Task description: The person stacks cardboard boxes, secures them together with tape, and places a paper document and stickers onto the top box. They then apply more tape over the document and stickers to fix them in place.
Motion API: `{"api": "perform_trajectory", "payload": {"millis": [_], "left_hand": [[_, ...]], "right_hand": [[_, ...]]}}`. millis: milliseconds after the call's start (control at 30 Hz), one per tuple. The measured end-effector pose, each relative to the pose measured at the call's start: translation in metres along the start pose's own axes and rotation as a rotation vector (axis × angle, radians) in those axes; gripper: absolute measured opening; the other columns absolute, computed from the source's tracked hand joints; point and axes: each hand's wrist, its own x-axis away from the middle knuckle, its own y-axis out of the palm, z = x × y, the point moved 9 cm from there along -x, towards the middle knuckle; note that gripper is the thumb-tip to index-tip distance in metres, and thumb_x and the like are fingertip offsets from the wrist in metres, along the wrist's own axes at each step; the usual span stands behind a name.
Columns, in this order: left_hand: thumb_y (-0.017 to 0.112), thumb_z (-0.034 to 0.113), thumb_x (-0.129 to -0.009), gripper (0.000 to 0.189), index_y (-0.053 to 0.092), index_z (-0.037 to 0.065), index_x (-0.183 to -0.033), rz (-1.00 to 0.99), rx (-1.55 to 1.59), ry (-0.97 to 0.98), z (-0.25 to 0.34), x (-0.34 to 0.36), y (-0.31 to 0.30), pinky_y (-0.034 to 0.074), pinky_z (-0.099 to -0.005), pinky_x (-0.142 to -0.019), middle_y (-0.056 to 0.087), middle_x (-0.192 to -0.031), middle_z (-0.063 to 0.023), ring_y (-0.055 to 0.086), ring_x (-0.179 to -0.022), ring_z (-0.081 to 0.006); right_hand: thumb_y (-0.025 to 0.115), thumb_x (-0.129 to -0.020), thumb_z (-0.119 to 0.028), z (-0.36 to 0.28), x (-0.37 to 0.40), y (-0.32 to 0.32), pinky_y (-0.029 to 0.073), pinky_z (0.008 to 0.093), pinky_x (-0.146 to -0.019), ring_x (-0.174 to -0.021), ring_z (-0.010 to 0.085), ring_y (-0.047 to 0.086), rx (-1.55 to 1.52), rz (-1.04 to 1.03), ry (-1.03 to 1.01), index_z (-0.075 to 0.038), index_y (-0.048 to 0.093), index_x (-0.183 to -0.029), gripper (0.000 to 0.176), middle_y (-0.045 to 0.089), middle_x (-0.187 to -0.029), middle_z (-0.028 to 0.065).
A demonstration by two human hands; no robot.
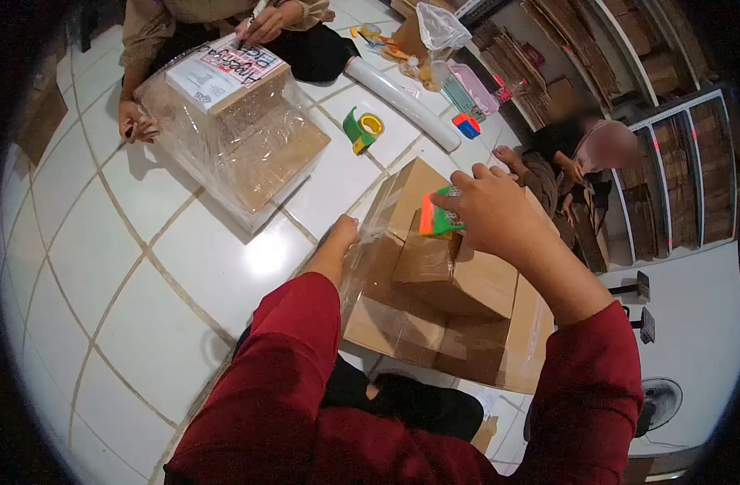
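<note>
My right hand (493, 212) is closed around a green and orange tape dispenser (442, 212), held above the far part of a cardboard box (475, 283). The box stands on the tiled floor in front of me, with a stepped, recessed shape and clear tape or film along its left side. At the box's left edge is my left hand (345, 232), seen from the back; its fingers are mostly hidden, so its grip cannot be made out.
Across from me a person (156, 32) writes on a label (216, 73) atop a film-wrapped carton (277, 162). A green-yellow dispenser (360, 131), film roll (402, 103), blue-orange dispenser (467, 125) and baskets (469, 90) lie beyond. Another person (568, 153) sits near shelves (685, 174); a fan (659, 404) is right.
</note>
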Motion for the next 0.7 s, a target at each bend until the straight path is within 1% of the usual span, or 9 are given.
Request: {"api": "perform_trajectory", "payload": {"millis": [33,100,233,300,333,400,433,500,700], "left_hand": [[0.047,0.026,-0.078,0.028,0.049,-0.002,-0.083,-0.005,0.003,-0.001,-0.003,-0.002,0.006,0.040,-0.0400,-0.057,0.051,-0.069,-0.0124,0.049,-0.065,-0.0273],[0.048,0.026,-0.078,0.035,0.049,-0.005,-0.094,-0.047,-0.049,-0.131,0.009,0.017,0.006,0.040,-0.0390,-0.076,0.052,-0.093,-0.0246,0.050,-0.090,-0.0364],[0.049,0.027,-0.077,0.039,0.047,-0.004,-0.101,-0.062,-0.232,-0.070,0.016,0.034,0.023,0.039,-0.0373,-0.080,0.051,-0.097,-0.0240,0.049,-0.093,-0.0347],[0.047,0.033,-0.078,0.049,0.040,-0.002,-0.112,0.391,-0.487,-0.217,0.035,0.073,-0.022,0.034,-0.0343,-0.086,0.045,-0.108,-0.0234,0.042,-0.103,-0.0315],[0.047,0.033,-0.078,0.049,0.040,-0.002,-0.112,0.396,-0.491,-0.209,0.034,0.070,-0.026,0.034,-0.0343,-0.086,0.045,-0.108,-0.0234,0.042,-0.103,-0.0315],[0.036,0.043,-0.081,0.058,0.029,0.004,-0.123,0.063,-0.334,0.134,0.054,0.054,-0.001,0.028,-0.0321,-0.091,0.034,-0.121,-0.0195,0.034,-0.111,-0.0276],[0.036,0.043,-0.081,0.058,0.029,0.004,-0.123,0.058,-0.339,0.137,0.053,0.055,0.003,0.028,-0.0321,-0.091,0.034,-0.121,-0.0195,0.034,-0.111,-0.0276],[0.027,0.048,-0.083,0.059,0.023,0.008,-0.126,-0.451,0.454,-0.182,0.043,0.070,0.049,0.026,-0.0323,-0.092,0.029,-0.126,-0.0145,0.030,-0.113,-0.0244],[0.020,0.049,-0.084,0.060,0.021,0.008,-0.127,-0.480,0.399,-0.149,0.059,0.084,0.043,0.027,-0.0333,-0.092,0.030,-0.126,-0.0132,0.030,-0.113,-0.0235]], "right_hand": [[0.070,-0.051,-0.027,-0.001,-0.004,0.003,0.038,0.0301,-0.072,-0.087,0.0207,0.047,-0.006,-0.010,-0.001,-0.020,0.057,-0.097,0.048,0.051,-0.091,0.0028],[0.071,-0.049,-0.028,-0.002,-0.010,0.011,0.038,0.0300,-0.073,-0.087,0.0208,0.047,0.018,-0.024,-0.011,-0.020,0.057,-0.097,0.051,0.051,-0.091,0.0029],[0.072,-0.047,-0.030,-0.001,-0.013,0.022,0.039,0.0302,-0.073,-0.088,0.0212,0.047,0.052,-0.053,-0.026,-0.021,0.057,-0.098,0.055,0.051,-0.093,0.0034],[0.071,-0.048,-0.027,0.003,-0.011,0.019,0.039,0.0307,-0.073,-0.088,0.0215,0.047,0.005,-0.098,-0.013,-0.022,0.057,-0.099,0.053,0.051,-0.093,0.0034],[0.070,-0.049,-0.025,0.006,-0.010,0.019,0.039,0.0312,-0.072,-0.088,0.0217,0.048,-0.044,-0.138,-0.001,-0.023,0.056,-0.100,0.052,0.051,-0.093,0.0034],[0.068,-0.051,-0.022,0.017,-0.005,0.026,0.040,0.0319,-0.072,-0.087,0.0223,0.048,-0.083,-0.080,0.007,-0.024,0.056,-0.100,0.051,0.051,-0.093,0.0036],[0.067,-0.053,-0.019,0.020,0.000,0.028,0.040,0.0326,-0.072,-0.087,0.0229,0.048,-0.127,-0.039,0.005,-0.025,0.055,-0.101,0.050,0.051,-0.093,0.0037],[0.065,-0.054,-0.017,0.025,0.011,0.024,0.040,0.0328,-0.072,-0.086,0.0235,0.048,-0.145,-0.012,0.002,-0.025,0.055,-0.101,0.049,0.051,-0.093,0.0040],[0.065,-0.056,-0.017,0.060,0.062,0.009,0.041,0.0340,-0.073,-0.084,0.0256,0.048,-0.255,0.106,0.001,-0.024,0.054,-0.103,0.049,0.050,-0.092,0.0062]]}}
